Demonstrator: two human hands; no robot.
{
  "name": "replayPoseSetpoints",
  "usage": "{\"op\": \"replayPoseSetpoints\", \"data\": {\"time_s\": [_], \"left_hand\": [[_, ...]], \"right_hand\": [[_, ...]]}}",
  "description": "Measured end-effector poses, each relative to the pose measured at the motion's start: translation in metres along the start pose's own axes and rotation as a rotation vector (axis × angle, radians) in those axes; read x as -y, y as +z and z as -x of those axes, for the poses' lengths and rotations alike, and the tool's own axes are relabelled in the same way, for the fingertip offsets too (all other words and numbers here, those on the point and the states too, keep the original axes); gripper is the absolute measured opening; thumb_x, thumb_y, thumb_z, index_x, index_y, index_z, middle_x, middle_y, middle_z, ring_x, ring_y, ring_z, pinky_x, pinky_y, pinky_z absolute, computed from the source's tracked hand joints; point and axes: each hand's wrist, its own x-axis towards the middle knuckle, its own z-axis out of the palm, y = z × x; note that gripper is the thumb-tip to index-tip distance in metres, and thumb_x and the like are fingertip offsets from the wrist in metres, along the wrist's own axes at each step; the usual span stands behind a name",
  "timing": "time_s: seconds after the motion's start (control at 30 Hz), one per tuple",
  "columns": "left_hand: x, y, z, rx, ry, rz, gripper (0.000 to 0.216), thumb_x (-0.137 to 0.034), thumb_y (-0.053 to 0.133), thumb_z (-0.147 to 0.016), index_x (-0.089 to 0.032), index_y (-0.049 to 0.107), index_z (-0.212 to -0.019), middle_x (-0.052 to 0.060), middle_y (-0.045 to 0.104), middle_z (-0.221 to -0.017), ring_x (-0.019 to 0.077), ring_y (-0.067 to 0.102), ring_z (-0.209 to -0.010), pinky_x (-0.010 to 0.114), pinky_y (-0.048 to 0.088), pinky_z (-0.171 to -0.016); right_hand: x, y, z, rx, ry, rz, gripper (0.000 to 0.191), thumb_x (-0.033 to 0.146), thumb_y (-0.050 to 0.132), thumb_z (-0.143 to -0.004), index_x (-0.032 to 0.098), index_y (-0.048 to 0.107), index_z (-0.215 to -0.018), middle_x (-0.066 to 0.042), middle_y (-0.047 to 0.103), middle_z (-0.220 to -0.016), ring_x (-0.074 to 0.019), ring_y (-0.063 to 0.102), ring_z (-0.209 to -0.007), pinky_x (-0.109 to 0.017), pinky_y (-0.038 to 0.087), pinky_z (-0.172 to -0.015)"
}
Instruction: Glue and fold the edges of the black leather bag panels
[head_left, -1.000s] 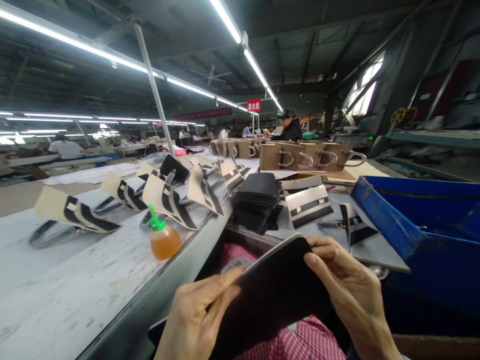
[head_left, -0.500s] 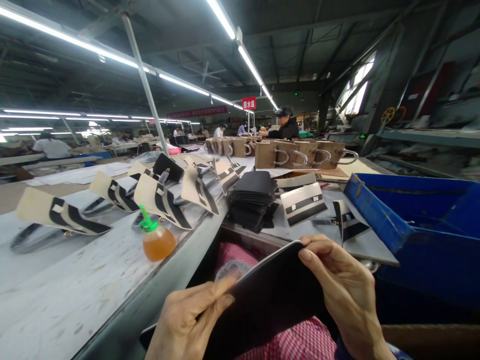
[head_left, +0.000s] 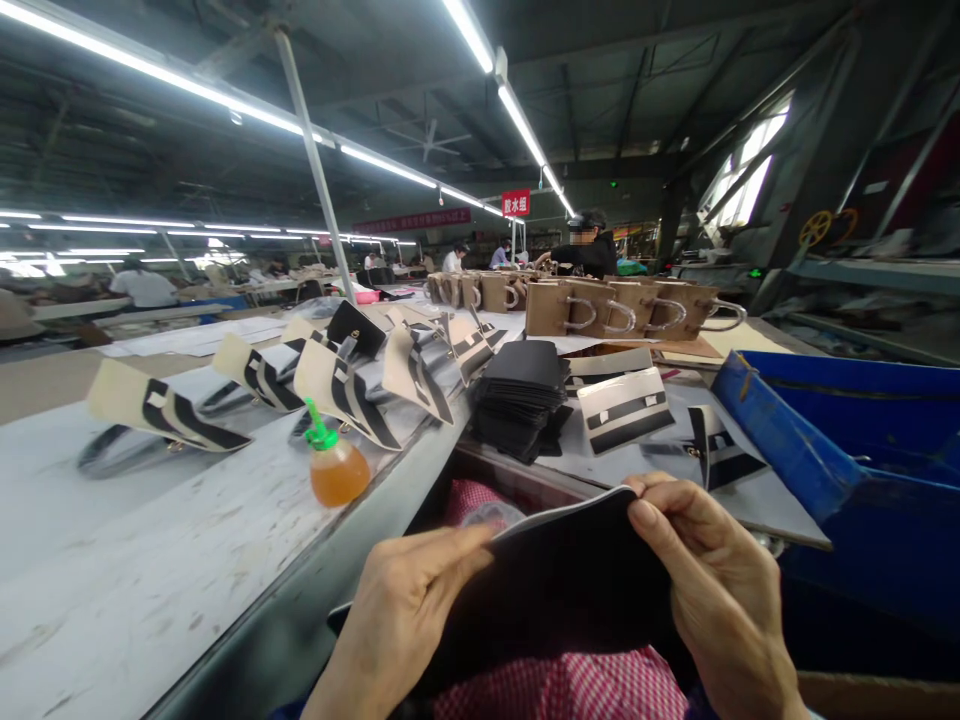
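Note:
Between my hands is a flat black panel (head_left: 562,590) with a pale upper edge, above my lap. My left hand (head_left: 412,600) pinches that edge near its left part, fingers pressed together. At the top right corner my right hand (head_left: 709,575) grips the panel between thumb and fingers. Beyond it stands a stack of black panels (head_left: 521,395). A cream and black panel (head_left: 626,408) with two white tabs lies right of the stack. On the left table sits a bottle of amber liquid (head_left: 340,472) with a green nozzle.
Several curved cream and black bag pieces (head_left: 166,408) stand on the white table (head_left: 150,580). Brown bags with wrapped handles (head_left: 637,308) line the back. A blue bin (head_left: 885,430) is at right. A person in black (head_left: 592,250) works farther off.
The view has swung slightly left, so the scene sits farther right. My left hand has slid along the panel's upper edge, which now bends more. My right hand keeps its corner grip.

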Motion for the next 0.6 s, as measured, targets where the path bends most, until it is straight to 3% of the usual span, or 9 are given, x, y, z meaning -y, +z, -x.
{"op": "replayPoseSetpoints", "data": {"time_s": [0.17,0.33,0.6], "left_hand": [[-0.014,0.014,-0.012,0.028,-0.018,0.046,0.020,-0.021,0.059,-0.096,-0.018,0.079,-0.093,0.000,0.074,-0.073,0.0116,0.069,-0.061,0.015,0.052,-0.059],[-0.026,0.020,-0.023,0.070,-0.074,0.164,0.020,-0.014,0.062,-0.093,-0.019,0.077,-0.105,-0.001,0.078,-0.084,0.0106,0.072,-0.072,0.013,0.052,-0.070],[-0.031,0.017,-0.020,0.125,-0.114,0.196,0.015,-0.019,0.059,-0.095,-0.018,0.073,-0.089,-0.004,0.067,-0.067,0.0087,0.061,-0.058,0.014,0.046,-0.057]], "right_hand": [[0.000,-0.001,0.000,0.038,0.023,-0.015,0.017,0.034,0.074,-0.084,0.024,0.066,-0.073,-0.002,0.068,-0.086,-0.0158,0.065,-0.078,-0.022,0.054,-0.071],[0.002,-0.003,0.000,0.043,0.095,-0.013,0.018,0.037,0.076,-0.083,0.024,0.067,-0.074,-0.003,0.066,-0.088,-0.0153,0.062,-0.076,-0.020,0.051,-0.062],[0.003,-0.006,-0.002,0.061,0.152,-0.056,0.024,0.040,0.078,-0.080,0.022,0.066,-0.070,-0.003,0.065,-0.084,-0.0143,0.059,-0.068,-0.020,0.050,-0.056]]}}
